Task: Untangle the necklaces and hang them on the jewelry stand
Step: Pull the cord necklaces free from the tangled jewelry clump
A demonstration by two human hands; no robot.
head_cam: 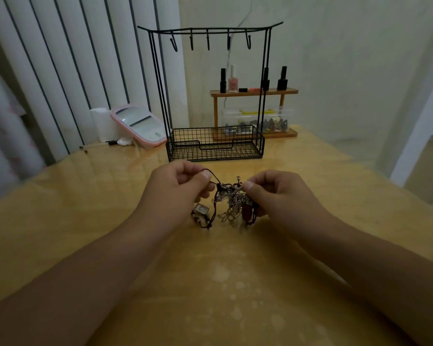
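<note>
A black wire jewelry stand [210, 96], its five hooks bare, waits at the back of a wooden table [60, 233] as two hands work just in front of it. The left hand [175, 188] pinches a dark cord; the right hand [275, 193] pinches the tangle of necklaces [231, 203] hanging between them. How many necklaces, the knot hides.

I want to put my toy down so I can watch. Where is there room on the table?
Bare tabletop lies left of the left hand, and more right of the right hand. The near table between the forearms is bare too. It is crowded at the back: jewelry stand, mirror, wooden shelf. The tangled necklaces hang between both hands.
</note>
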